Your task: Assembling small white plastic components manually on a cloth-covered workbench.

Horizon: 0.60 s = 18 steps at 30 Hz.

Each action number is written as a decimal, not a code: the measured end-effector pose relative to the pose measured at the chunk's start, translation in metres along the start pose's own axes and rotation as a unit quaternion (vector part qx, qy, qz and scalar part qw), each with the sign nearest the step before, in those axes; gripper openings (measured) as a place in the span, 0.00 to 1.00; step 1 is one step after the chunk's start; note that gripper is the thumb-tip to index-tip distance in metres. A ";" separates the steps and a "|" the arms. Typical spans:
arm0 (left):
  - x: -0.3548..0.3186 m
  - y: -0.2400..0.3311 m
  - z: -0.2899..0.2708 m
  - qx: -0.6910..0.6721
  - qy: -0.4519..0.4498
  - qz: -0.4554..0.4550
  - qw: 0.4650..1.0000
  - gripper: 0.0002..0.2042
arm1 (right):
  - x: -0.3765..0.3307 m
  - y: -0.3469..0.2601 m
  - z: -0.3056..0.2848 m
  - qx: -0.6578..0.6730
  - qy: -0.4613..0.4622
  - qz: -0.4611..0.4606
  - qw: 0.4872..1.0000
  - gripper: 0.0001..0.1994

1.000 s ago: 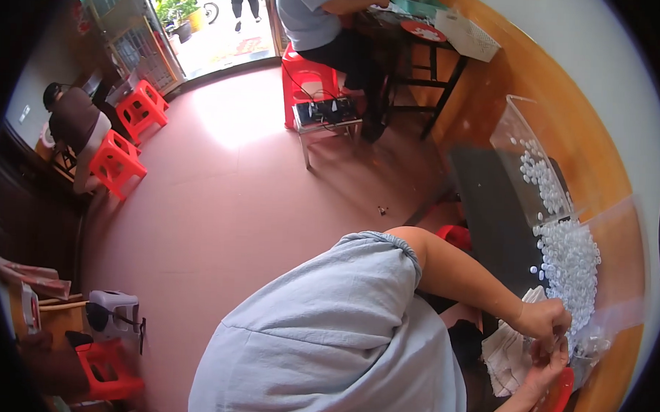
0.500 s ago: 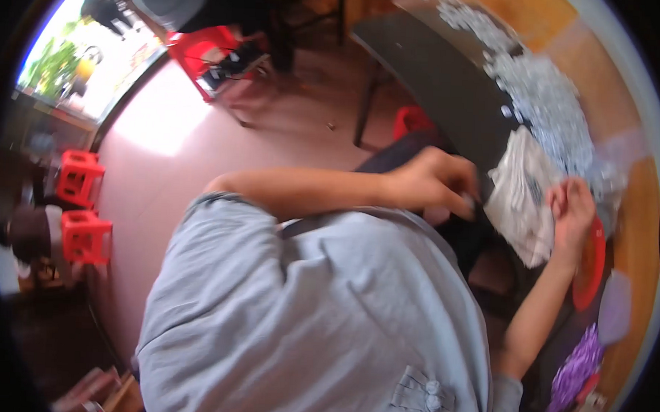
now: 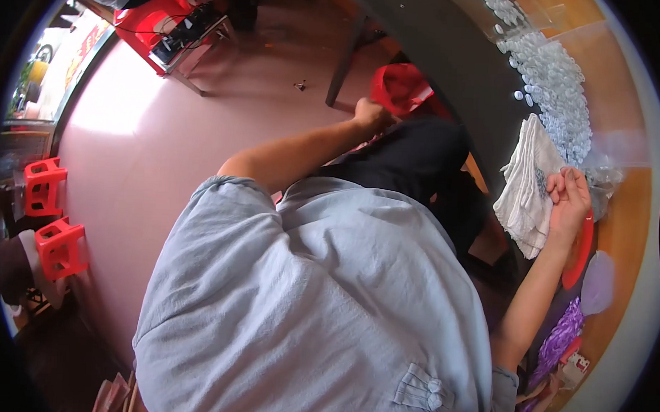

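My left hand (image 3: 374,118) is stretched out over my dark-trousered leg, beside a red plastic bag (image 3: 401,88) low by the table. Its fingers look curled in, and I cannot make out what is in them. At the right, my right hand (image 3: 572,196) is held palm up, thumb and forefinger pinched together and the other fingers curled. Whatever it pinches is too small to name. Touching or close to its fingertips lies a folded white cloth (image 3: 525,191) with a grey patch, hanging over the dark table edge. A heap of small clear oval pieces (image 3: 556,90) spreads beyond the cloth.
A dark tabletop (image 3: 444,50) borders the heap, with a wooden strip (image 3: 630,216) behind. Past my right wrist lie a red round dish (image 3: 579,255), a pale purple sheet (image 3: 598,282) and shiny purple strips (image 3: 560,332). Red stools (image 3: 61,247) stand at the left.
My left hand has moved left and away, from near the white cloth to the red bag. My right hand has stayed by the cloth. The view has shifted slightly.
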<state>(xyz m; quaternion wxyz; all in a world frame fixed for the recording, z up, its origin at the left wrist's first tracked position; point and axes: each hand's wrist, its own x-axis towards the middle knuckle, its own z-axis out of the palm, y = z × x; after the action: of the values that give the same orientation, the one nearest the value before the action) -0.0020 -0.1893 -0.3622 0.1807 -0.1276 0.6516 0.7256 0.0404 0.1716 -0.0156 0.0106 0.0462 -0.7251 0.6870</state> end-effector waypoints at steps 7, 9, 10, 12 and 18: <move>0.057 0.062 0.004 0.125 0.030 0.138 0.982 0.13 | 0.007 0.007 0.001 0.035 0.017 0.013 0.999 0.07; 0.014 0.094 0.052 0.170 -0.045 0.045 0.983 0.08 | -0.006 0.008 -0.018 0.033 0.056 0.005 0.998 0.09; 0.007 0.064 0.029 0.124 -0.058 0.045 0.990 0.16 | -0.001 0.004 -0.008 0.048 0.035 -0.004 0.998 0.09; -0.036 0.031 0.035 0.367 -0.079 0.373 0.849 0.18 | -0.001 0.004 -0.010 0.060 0.042 -0.011 0.997 0.10; -0.150 0.176 0.020 0.445 -0.301 0.232 0.811 0.09 | -0.004 -0.003 -0.009 0.054 0.069 -0.014 0.996 0.10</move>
<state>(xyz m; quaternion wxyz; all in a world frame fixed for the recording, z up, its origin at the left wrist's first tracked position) 0.0588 -0.1985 -0.1385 0.2313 0.3468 0.8262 0.3791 0.0446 0.1811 -0.0125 0.0674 0.0090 -0.6836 0.7267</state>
